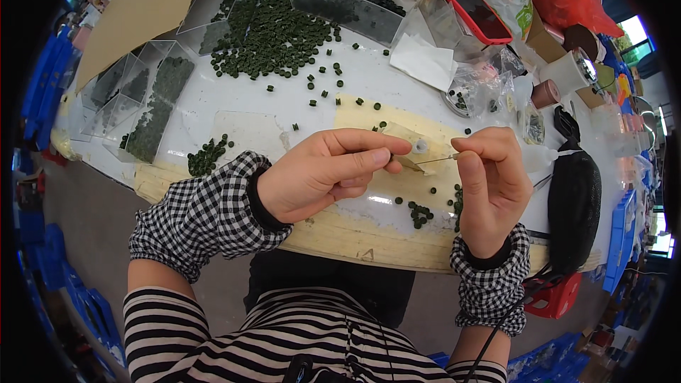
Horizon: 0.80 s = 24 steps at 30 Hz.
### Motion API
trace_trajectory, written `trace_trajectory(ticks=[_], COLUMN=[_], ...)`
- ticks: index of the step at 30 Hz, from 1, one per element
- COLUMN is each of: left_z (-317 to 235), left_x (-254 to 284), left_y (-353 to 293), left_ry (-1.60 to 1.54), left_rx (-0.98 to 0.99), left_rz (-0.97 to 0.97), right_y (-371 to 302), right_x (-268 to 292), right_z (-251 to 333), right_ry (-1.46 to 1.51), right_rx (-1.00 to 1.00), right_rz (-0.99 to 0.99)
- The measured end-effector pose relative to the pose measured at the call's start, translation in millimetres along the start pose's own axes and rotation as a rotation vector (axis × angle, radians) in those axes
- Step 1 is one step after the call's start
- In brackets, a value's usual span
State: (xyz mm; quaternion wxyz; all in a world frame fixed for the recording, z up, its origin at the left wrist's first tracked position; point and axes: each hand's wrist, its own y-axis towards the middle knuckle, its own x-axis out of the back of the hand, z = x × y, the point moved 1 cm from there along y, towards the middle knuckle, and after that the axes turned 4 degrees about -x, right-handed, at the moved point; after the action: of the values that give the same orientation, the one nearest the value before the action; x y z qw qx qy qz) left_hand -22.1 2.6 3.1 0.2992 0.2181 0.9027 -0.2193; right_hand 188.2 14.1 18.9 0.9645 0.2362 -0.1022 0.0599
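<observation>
My left hand [326, 170] is closed in a pinch above the table's near part, thumb against forefinger. A dark bit shows at its fingertips, too small to name. Facing it, my right hand [493, 181] pinches the end of a thin needle-like wire [435, 160], which points left toward the left fingertips. Whether the wire touches the dark bit I cannot tell. Just behind the wire, a small white ring-shaped piece [420, 146] sits on a beige strip. Small dark green spool-shaped pieces [420, 214] lie in a loose group below, between my hands.
A big heap of green pieces [273, 32] spreads at the back, beside a clear bin [347, 18] of darker ones. Clear trays [152, 99] stand left, under cardboard [138, 7]. A red-cased phone [468, 3], white tissue [423, 60] and black pouch [573, 206] are at right.
</observation>
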Motion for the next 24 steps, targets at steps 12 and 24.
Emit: trace_trajectory(ticks=[12, 24], left_z=[0.4, 0.3], left_x=[4.2, 0.2], left_y=[-0.3, -2.5], left_ry=[-0.014, 0.039], left_rx=[0.041, 0.057], left_rz=[0.027, 0.021], right_y=[-3.8, -5.6], right_x=[-3.8, -6.0], right_z=[-0.4, -4.2], right_ry=[0.090, 0.197], right_rx=[-0.067, -0.041], right_rz=[0.027, 0.095])
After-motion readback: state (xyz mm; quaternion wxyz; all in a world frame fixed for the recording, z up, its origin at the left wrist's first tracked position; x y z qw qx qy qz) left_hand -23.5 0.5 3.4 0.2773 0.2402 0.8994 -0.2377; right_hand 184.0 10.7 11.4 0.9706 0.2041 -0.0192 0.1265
